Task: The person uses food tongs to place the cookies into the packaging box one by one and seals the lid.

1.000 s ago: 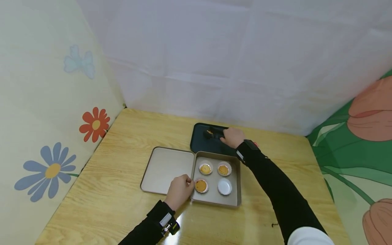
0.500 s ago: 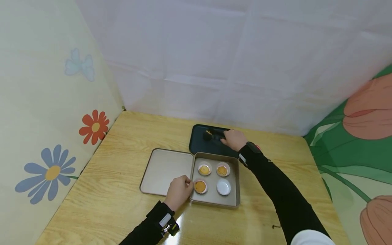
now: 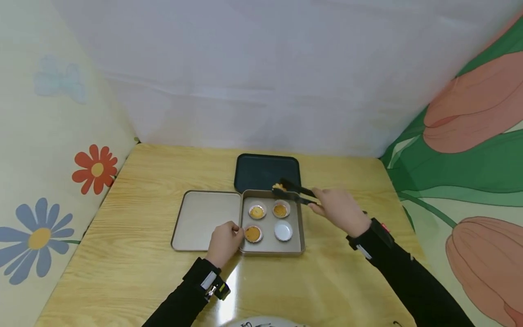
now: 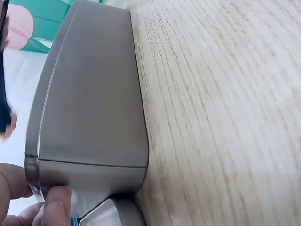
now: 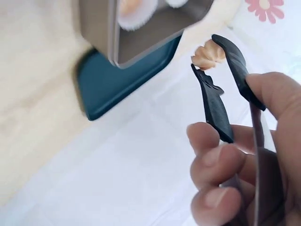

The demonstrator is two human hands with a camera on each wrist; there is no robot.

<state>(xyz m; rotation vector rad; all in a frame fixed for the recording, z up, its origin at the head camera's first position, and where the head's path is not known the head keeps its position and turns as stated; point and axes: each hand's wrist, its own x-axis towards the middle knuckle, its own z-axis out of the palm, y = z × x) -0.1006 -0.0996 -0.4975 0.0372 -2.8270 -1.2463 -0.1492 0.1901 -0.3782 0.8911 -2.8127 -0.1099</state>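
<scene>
In the head view, my right hand (image 3: 341, 211) grips black tongs (image 3: 291, 196), raised over the back right of the metal tin (image 3: 269, 250). A golden swirled cookie (image 5: 207, 55) is held between the tong tips. My left hand (image 3: 224, 243) is at the tin's left side; in the left wrist view its thumb and fingers (image 4: 57, 202) pinch the tin's rim. Inside the tin stand white paper cups: three contain cookies, at back left (image 3: 257, 211), back right (image 3: 281, 209) and front left (image 3: 253, 234). The front-right cup (image 3: 283, 230) is bare.
The tin's flat lid (image 3: 204, 218) lies open to its left on the wooden table (image 3: 171, 172). A dark blue-green tray (image 3: 267, 170) sits right behind the tin. White cloth (image 3: 261, 91) hangs at the back; flowered panels flank both sides.
My right hand has lifted the tongs and cookie off the dark tray and brought them toward me, over the tin. The left hand stays at the tin's edge. The head view has shifted.
</scene>
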